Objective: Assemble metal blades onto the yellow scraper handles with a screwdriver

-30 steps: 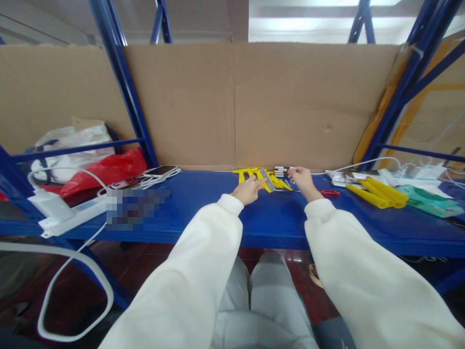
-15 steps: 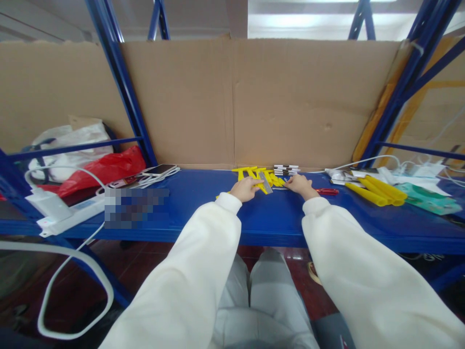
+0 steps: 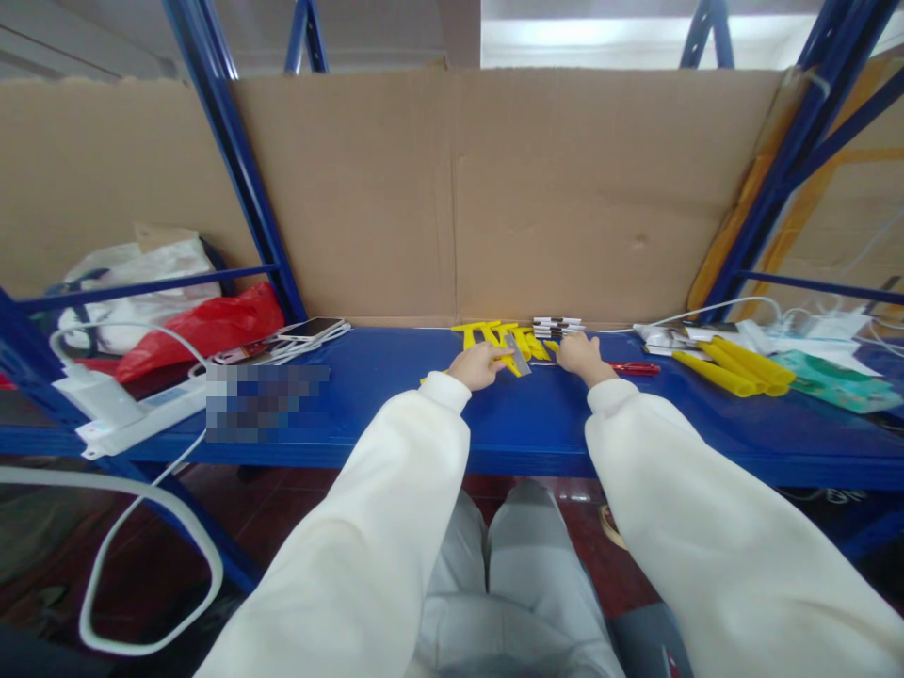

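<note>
My left hand point(image 3: 483, 365) is closed around the yellow handle of a scraper, whose flat grey blade point(image 3: 518, 355) points away to the right. Behind that blade lie several yellow scrapers point(image 3: 487, 332), T-shaped and side by side. My right hand point(image 3: 583, 358) rests just right of some small yellow pieces point(image 3: 540, 348), its fingers drawn together; what they hold, if anything, is hidden. A stack of white pieces with black middles point(image 3: 557, 326) sits directly behind its fingertips. By the right wrist is a red tool point(image 3: 636, 369), partly covered by that hand.
Yellow tubes point(image 3: 741, 365) and a green packet point(image 3: 837, 381) lie on the right of the blue shelf point(image 3: 395, 377). On the left are a phone point(image 3: 311, 329), cables, a white power strip point(image 3: 145, 416) and a red bag point(image 3: 204, 330). Cardboard point(image 3: 452, 198) stands behind.
My right hand has shifted slightly up toward the white-and-black stack, and its fingers are more bunched. The left hand keeps its grip on the scraper in nearly the same place.
</note>
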Motion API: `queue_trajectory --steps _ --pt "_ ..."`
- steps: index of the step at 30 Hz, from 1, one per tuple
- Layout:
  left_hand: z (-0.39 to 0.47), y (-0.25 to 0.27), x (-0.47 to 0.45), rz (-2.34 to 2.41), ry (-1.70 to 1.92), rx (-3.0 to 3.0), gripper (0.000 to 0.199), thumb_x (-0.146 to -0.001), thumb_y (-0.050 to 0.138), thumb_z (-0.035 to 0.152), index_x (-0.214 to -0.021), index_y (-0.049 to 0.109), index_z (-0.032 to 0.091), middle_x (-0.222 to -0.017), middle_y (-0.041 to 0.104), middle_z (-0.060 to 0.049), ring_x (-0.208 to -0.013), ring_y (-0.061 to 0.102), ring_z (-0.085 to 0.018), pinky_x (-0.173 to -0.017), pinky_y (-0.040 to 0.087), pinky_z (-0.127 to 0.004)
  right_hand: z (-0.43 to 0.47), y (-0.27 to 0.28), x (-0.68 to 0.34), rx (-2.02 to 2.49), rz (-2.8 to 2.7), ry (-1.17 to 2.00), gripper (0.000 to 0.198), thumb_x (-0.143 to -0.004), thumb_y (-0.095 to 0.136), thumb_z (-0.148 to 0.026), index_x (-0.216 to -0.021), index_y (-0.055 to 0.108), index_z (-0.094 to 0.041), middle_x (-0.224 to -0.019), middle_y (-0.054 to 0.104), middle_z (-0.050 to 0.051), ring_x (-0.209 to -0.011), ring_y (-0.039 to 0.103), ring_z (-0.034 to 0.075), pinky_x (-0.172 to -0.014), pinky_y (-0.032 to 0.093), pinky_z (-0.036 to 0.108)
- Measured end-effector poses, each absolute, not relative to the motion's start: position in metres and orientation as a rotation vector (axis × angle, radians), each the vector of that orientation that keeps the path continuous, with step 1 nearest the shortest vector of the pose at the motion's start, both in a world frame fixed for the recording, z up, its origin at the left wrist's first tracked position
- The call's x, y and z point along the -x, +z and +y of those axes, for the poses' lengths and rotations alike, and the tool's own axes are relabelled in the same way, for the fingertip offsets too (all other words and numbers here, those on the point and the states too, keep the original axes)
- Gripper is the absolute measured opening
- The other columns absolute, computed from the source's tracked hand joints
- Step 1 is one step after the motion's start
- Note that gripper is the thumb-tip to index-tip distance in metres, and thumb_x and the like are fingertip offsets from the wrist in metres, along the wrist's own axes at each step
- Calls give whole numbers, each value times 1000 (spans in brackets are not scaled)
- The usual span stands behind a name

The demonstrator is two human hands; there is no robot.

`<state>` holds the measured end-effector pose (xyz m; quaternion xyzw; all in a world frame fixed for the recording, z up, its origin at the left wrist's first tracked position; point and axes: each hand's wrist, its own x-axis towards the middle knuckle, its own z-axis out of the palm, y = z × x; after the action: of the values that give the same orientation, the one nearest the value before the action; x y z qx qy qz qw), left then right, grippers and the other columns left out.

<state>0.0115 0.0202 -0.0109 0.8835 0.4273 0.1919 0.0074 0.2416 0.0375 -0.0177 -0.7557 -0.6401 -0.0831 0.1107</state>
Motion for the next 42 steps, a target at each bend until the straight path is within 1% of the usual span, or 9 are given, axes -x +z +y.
queue_trajectory --steps 3,5,10,14,19,25,32,36,42 --pt "20 -11 -12 1339 590 -2763 44 -98 58 22 -142 65 25 -128 71 -10 -119 67 -23 -106 49 -32 35 -18 -243 2251 -1816 -253 41 -93 50 -15 -129 69 -8 -135 64 25 -134 51 34 -109 39 50" --pt "20 -10 -12 1340 583 -2759 45 -98 58 22 -142 65 25 -130 71 -10 -121 66 -23 -107 49 -32 34 -16 -244 2248 -1752 -253 41 -93 49 -15 -128 69 -7 -135 63 25 -133 51 34 -109 39 49" --pt "20 -11 -12 1338 587 -2754 45 -98 58 22 -142 65 25 -132 70 -10 -122 66 -23 -108 48 -32 29 -10 -246 2119 -1556 -238 38 -92 49 -18 -120 73 -11 -131 65 22 -126 57 34 -102 45 47" --pt "20 -11 -12 1344 604 -2749 44 -98 59 21 -141 65 25 -131 70 -10 -121 66 -24 -107 49 -32 30 -7 -250 2003 -1425 -241 37 -92 49 -22 -118 73 -11 -129 65 23 -120 60 34 -96 48 45" --pt "22 -12 -12 1318 605 -2755 44 -98 60 22 -141 65 25 -130 71 -10 -120 67 -24 -107 49 -32 33 -9 -254 1925 -1418 -253 30 -89 53 -26 -107 73 -14 -117 70 19 -113 62 32 -89 50 41" --pt "21 -12 -12 1318 602 -2747 44 -97 60 22 -141 66 25 -128 71 -9 -119 67 -23 -106 49 -31 30 -7 -251 1965 -1420 -251 28 -90 53 -25 -108 72 -14 -119 70 20 -114 63 32 -90 49 40" --pt "18 -9 -12 1331 594 -2743 44 -98 60 21 -141 66 25 -128 71 -10 -121 66 -23 -107 48 -31 30 -7 -251 1978 -1440 -212 26 -90 56 -27 -104 74 -14 -117 72 20 -114 65 32 -89 49 39" --pt "17 -9 -12 1334 582 -2731 45 -98 59 21 -142 65 24 -130 71 -11 -122 66 -24 -107 48 -31 33 -8 -251 2002 -1449 -171 25 -88 59 -25 -105 75 -16 -117 74 17 -115 67 31 -92 50 39" --pt "18 -9 -12 1326 598 -2732 44 -98 60 22 -141 66 25 -132 70 -10 -122 66 -24 -107 48 -31 39 -10 -252 2029 -1473 -115 18 -85 63 -23 -96 78 -20 -109 77 13 -114 69 30 -92 51 38"
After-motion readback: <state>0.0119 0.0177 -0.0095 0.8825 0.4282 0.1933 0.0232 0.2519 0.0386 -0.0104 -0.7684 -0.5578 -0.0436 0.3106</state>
